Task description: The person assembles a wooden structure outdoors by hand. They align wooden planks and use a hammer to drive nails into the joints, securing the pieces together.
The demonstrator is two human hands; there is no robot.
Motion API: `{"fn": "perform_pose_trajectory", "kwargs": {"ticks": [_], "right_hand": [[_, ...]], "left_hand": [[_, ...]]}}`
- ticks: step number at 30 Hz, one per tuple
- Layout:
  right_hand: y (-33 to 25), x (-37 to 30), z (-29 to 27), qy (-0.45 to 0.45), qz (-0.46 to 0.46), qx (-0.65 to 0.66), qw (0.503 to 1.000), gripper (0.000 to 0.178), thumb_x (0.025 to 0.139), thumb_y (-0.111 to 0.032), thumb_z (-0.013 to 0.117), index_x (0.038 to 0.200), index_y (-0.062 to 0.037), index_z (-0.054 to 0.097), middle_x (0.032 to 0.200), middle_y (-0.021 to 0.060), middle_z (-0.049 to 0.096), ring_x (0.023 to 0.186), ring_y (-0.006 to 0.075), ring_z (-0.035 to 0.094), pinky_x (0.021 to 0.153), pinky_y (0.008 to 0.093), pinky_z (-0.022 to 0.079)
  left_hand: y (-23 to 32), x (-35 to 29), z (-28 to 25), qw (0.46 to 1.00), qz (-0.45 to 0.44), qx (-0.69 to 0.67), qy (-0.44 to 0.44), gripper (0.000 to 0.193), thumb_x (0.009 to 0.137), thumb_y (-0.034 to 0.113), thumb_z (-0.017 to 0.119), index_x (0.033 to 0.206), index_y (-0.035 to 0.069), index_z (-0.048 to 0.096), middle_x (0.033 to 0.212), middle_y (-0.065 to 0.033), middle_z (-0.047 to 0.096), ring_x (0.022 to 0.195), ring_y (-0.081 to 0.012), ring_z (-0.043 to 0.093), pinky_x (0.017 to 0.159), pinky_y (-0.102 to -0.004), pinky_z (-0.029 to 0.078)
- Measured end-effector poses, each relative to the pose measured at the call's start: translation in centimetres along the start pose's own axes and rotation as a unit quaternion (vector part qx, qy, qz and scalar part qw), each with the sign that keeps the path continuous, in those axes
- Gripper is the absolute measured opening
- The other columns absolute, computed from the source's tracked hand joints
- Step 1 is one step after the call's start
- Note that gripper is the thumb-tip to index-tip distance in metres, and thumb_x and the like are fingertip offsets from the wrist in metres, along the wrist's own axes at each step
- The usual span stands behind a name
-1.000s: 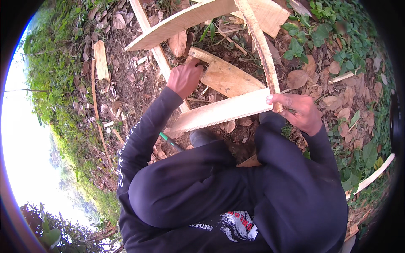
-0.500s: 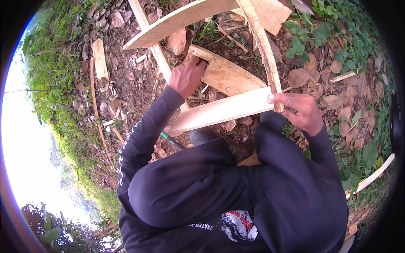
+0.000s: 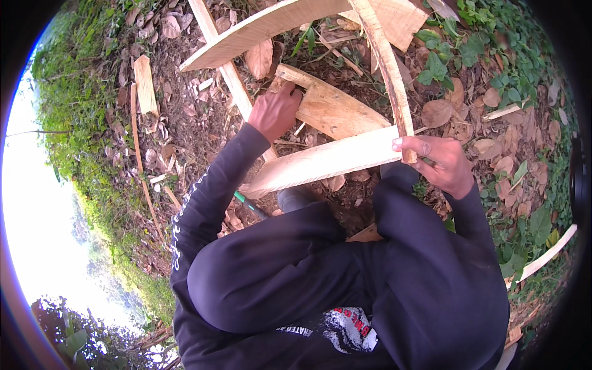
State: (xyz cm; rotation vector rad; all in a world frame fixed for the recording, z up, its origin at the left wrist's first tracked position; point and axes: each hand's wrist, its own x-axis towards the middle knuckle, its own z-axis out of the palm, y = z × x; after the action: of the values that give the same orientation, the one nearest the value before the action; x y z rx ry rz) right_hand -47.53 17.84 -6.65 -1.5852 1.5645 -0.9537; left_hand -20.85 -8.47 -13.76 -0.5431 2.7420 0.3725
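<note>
My left hand (image 3: 275,113) is closed, its fingers curled at the notched end of a thick, tapered wooden piece (image 3: 342,111) on the ground; the fingertips are partly hidden. At the right, my right hand (image 3: 443,165) pinches the near end of a narrow, rough-edged wooden strip (image 3: 387,68). The thumb lies by the corner where this strip crosses a pale flat board (image 3: 320,161). That board slants in front of my shins. A long curved plank (image 3: 265,36) lies across the far side, and a thin batten (image 3: 234,83) passes under it beside my left hand.
A wide wooden offcut (image 3: 394,21) lies at the far right. Dry leaves (image 3: 436,114) and wood scraps (image 3: 145,85) cover the soil. Near my left knee a green-handled tool (image 3: 250,205) shows partly. Green plants (image 3: 475,49) grow on the right; a pale strip (image 3: 549,253) lies there.
Almost nothing differs. My left hand and the tapered wooden piece have shifted very slightly; the right hand keeps its pinch on the strip.
</note>
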Motion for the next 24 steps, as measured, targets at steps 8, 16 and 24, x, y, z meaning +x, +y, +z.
{"fn": "perform_pose_trajectory", "kwargs": {"ticks": [8,16,24], "right_hand": [[-0.4,0.2,-0.1,0.005,-0.007,-0.005,1.0,0.046,0.078,0.003,0.071,0.122,-0.0094,0.069,0.102,0.0111,0.075,0.087,0.0293,0.074,0.076,0.0357,0.06],[-0.1,0.0,0.1,0.017,-0.011,-0.007,1.0,0.047,0.077,0.003,0.071,0.122,-0.0103,0.07,0.104,0.0111,0.075,0.085,0.0281,0.075,0.074,0.0347,0.061],[0.2,-0.2,0.3,0.025,-0.014,0.01,1.0,0.051,0.077,0.002,0.071,0.125,-0.0115,0.069,0.103,0.0107,0.076,0.084,0.0281,0.074,0.073,0.0354,0.061]], "left_hand": [[0.3,-0.2,1.3,0.997,0.003,-0.02,0.071,0.018,0.079,-0.001,0.057,0.096,-0.004,0.062,0.109,-0.0191,0.061,0.063,-0.0305,0.068,0.051,-0.0428,0.056],[0.7,-0.3,1.1,0.993,-0.052,-0.058,0.092,0.013,0.082,0.003,0.059,0.093,-0.003,0.065,0.102,-0.0179,0.066,0.069,-0.0329,0.069,0.059,-0.0424,0.058],[1.6,-0.6,-0.9,0.956,-0.114,-0.106,0.249,0.015,0.091,0.016,0.065,0.096,0.004,0.071,0.094,-0.0153,0.071,0.07,-0.0296,0.071,0.06,-0.0395,0.057]]}}
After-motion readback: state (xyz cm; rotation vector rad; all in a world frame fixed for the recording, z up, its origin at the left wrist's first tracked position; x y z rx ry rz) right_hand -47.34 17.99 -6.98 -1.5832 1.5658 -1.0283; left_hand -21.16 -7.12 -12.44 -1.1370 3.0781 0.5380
